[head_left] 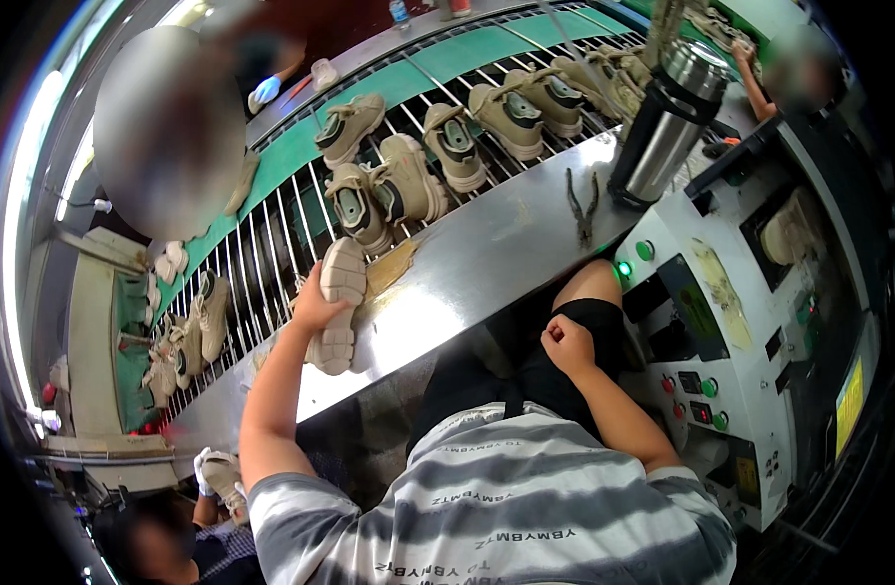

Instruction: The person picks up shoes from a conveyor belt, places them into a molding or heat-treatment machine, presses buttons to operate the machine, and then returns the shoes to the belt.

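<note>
My left hand [318,304] is wrapped round the middle of a beige shoe [344,270], whose pale chunky sole faces up. This shoe is over the near edge of the roller rack, where the metal ledge begins. My right hand [569,346] is curled closed above my right thigh, touching no shoe; nothing shows between its fingers. Just beyond the held shoe stand several more beige shoes, among them one low shoe [359,210] and one tilted shoe [408,180].
The steel ledge [477,258] carries pliers [584,207] and a steel flask [670,122]. A white machine panel [696,390] with buttons stands at my right. Behind the rack runs a green belt [447,66]. Co-workers are around; one gloved hand [205,471] holds a shoe at lower left.
</note>
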A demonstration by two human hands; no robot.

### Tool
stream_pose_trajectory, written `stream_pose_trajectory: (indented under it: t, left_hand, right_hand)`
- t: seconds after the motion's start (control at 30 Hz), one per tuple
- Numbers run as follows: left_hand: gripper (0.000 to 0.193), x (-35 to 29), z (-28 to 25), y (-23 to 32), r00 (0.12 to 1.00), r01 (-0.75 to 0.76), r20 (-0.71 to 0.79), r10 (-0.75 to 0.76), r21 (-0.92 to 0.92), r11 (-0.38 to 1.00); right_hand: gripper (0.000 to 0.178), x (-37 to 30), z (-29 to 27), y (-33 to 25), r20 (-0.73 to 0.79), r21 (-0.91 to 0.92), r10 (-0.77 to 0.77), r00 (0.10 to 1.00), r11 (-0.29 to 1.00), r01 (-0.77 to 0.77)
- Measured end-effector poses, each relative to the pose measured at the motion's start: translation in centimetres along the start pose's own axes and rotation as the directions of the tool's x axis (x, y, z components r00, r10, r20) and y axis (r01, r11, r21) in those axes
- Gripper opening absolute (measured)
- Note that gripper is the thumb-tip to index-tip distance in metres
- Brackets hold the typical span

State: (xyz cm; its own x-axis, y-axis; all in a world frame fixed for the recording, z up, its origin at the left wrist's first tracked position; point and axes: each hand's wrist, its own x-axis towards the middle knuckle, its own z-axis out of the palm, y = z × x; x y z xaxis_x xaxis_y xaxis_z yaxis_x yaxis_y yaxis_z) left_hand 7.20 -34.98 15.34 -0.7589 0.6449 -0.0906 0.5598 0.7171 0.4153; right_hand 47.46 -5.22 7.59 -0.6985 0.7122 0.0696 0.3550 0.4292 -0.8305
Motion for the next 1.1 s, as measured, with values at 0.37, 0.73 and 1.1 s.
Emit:
stream_pose_trajectory:
  t: [0.37, 0.73, 1.1]
  left_hand:
    - [0.088, -3.4, 3.9, 9.2, 0.960, -0.279, 0.006, 0.279, 0.017, 0.960]
    - [0.083, 3.8, 13.5, 26.9, 0.983, -0.114, -0.171, 0.059, -0.326, 0.938]
    - [0.080, 4.4, 14.2, 29.4, 0.962, -0.069, -0.273, -0.008, -0.273, 0.959]
  right_hand:
    - [0.010, -1.9, -2.7, 0.6, -0.151, 0.206, 0.065, 0.986, 0.978, -0.033]
    - [0.035, 2.6, -21.4, 1.6, -0.761, -0.304, -0.175, 0.625, 0.947, -0.104]
    - [0.118, 17.6, -45.5, 10.0, -0.767, -0.087, 0.469, 0.438, 0.600, -0.796]
